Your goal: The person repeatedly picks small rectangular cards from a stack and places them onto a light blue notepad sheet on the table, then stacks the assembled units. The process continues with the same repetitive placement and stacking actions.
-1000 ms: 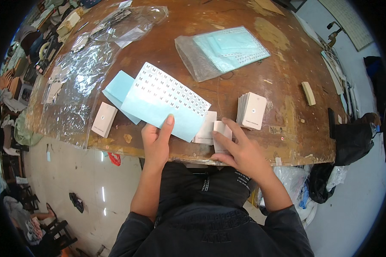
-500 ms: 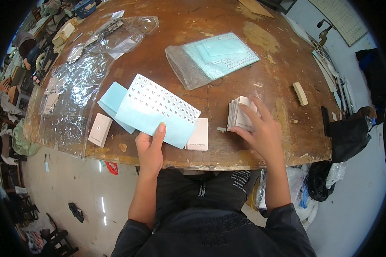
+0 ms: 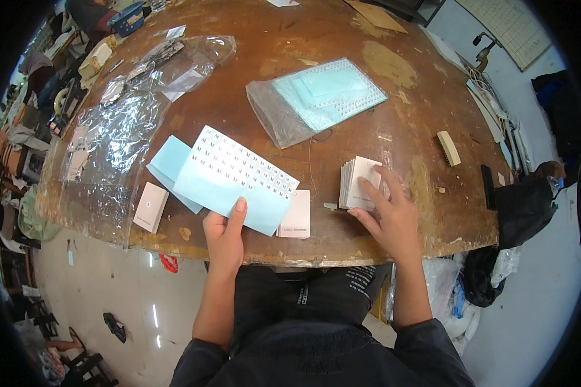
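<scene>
Between thumb and fingers, my left hand (image 3: 224, 233) grips a light blue sticker sheet (image 3: 252, 209) covered in rows of small lettered white squares. Under its left part lie more blue sheets (image 3: 168, 161). My right hand (image 3: 394, 216) rests over a fanned stack of pale tags (image 3: 352, 184), fingers spread, with fingertips on the top tag and the thumb by its front edge. Partly beneath the sticker sheet sits another pile of pale tags (image 3: 297, 219). A third pale tag stack (image 3: 151, 205) lies to the left of my left hand.
Farther back, a clear bag (image 3: 268, 113) holds more blue sticker sheets. Crumpled clear plastic (image 3: 119, 122) spreads over the table's left side. A small brush (image 3: 449, 148) and a dark flat object (image 3: 489, 187) lie at the right. People sit at the far left.
The view has tilted, so the table and everything on it appear slightly lower. My left hand keeps the sticker sheet; my right fingertips have shifted slightly on the tag stack.
</scene>
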`<action>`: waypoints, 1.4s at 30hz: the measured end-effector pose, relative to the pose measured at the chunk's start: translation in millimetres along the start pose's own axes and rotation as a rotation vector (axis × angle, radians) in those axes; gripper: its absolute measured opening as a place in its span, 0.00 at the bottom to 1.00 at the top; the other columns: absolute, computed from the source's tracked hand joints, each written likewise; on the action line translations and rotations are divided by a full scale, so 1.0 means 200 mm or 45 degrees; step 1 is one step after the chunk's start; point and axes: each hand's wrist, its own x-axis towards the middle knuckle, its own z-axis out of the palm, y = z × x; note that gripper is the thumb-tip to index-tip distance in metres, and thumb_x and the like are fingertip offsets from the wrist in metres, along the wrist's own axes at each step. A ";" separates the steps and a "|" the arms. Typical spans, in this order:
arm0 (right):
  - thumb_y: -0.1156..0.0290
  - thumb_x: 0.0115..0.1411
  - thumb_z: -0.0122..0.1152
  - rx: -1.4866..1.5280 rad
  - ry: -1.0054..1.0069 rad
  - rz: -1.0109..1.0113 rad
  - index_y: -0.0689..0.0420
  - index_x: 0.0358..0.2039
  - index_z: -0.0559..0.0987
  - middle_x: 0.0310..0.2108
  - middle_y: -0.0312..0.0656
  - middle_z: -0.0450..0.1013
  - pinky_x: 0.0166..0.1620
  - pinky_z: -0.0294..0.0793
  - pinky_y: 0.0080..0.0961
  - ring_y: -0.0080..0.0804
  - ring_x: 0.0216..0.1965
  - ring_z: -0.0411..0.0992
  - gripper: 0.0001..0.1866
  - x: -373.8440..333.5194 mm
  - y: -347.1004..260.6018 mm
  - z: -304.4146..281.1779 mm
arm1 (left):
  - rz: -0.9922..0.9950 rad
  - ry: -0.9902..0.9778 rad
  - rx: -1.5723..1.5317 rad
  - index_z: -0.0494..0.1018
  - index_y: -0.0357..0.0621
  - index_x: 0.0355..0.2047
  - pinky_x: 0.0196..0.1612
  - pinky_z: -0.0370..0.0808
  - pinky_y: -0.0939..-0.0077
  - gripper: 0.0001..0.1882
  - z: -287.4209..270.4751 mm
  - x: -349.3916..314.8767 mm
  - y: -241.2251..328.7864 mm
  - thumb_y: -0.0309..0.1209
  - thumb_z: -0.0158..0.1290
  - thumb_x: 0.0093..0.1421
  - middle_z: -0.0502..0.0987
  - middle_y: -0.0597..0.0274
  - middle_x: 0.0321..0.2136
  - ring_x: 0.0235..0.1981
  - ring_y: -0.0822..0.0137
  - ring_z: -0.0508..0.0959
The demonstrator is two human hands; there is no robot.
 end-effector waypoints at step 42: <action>0.82 0.56 0.68 0.965 0.418 -0.053 0.63 0.37 0.82 0.33 0.47 0.81 0.37 0.78 0.26 0.37 0.33 0.80 0.08 0.26 -0.63 0.34 | 0.089 -0.002 -0.100 0.79 0.33 0.44 0.41 0.72 0.83 0.11 0.03 -0.01 0.01 0.29 0.56 0.68 0.81 0.66 0.38 0.37 0.81 0.75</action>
